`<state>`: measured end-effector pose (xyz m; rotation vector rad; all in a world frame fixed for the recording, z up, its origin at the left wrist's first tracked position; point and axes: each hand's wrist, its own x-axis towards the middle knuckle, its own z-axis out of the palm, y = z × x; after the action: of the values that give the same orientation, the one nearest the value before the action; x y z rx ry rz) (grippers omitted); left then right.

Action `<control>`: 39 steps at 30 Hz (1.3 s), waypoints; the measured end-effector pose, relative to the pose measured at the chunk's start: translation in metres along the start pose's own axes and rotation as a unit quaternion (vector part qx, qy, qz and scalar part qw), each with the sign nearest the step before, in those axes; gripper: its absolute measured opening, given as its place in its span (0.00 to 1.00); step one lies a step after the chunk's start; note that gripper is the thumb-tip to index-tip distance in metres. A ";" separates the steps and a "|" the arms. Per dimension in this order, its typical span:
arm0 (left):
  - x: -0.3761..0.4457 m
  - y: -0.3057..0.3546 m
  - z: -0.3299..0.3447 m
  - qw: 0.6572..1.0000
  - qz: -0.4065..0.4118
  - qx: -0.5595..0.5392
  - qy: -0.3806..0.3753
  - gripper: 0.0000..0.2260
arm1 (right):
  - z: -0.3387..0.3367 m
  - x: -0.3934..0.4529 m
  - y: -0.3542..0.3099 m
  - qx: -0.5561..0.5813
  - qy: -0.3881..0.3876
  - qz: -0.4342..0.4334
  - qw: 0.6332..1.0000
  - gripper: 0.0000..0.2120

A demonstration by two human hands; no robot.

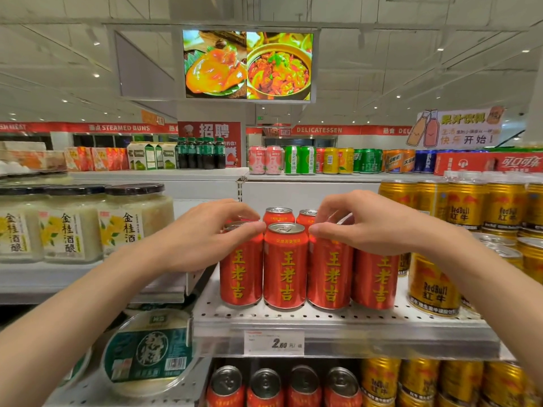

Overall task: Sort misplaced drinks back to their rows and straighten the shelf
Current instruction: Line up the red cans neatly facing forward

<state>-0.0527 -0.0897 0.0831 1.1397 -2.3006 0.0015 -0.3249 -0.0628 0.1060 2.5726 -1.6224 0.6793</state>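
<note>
Red herbal-tea cans [285, 265] with yellow characters stand in a front row of four on the perforated metal shelf [323, 320], with at least two more of the same cans visible just behind them. My left hand [205, 236] comes in from the lower left and rests over the top of the leftmost can [241, 271], fingers curled down around its rim so the lid is mostly hidden; the grip looks closed on it, though I cannot see the far side of the can. My right hand [361, 227] reaches in from the right, thumb and fingers bent and pinched at the top of the third can [329, 274] from the left, covering its lid. The second can, between my two hands, stands free with its silver top and pull tab showing. The fourth can [374, 277] sits partly under my right wrist. All four front cans are upright, labels facing me, touching or nearly touching side by side. Just to the right stand gold Red Bull cans [433, 286], stacked in two layers further back. To the left, on a separate shelf, are jars of rice wine [123, 221] with dark lids. A price tag [273, 343] hangs on the shelf edge below the red cans, and more red and gold cans fill the shelf beneath.
</note>
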 end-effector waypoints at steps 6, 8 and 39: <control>0.010 -0.006 -0.004 0.999 -0.011 -0.036 0.001 0.12 | -0.004 0.009 0.004 0.004 -0.009 -0.005 1.000 0.13; 0.013 -0.007 -0.006 0.999 -0.017 -0.042 -0.012 0.11 | -0.006 0.011 0.004 -0.001 -0.023 -0.004 1.000 0.12; 0.078 -0.042 -0.002 0.977 -0.157 -0.097 -0.107 0.16 | 0.023 0.119 0.001 0.001 -0.103 0.009 0.995 0.10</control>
<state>-0.0583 -0.1730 0.1123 1.4431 -2.2144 -0.4758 -0.2749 -0.1706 0.1295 2.7107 -1.7015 0.4271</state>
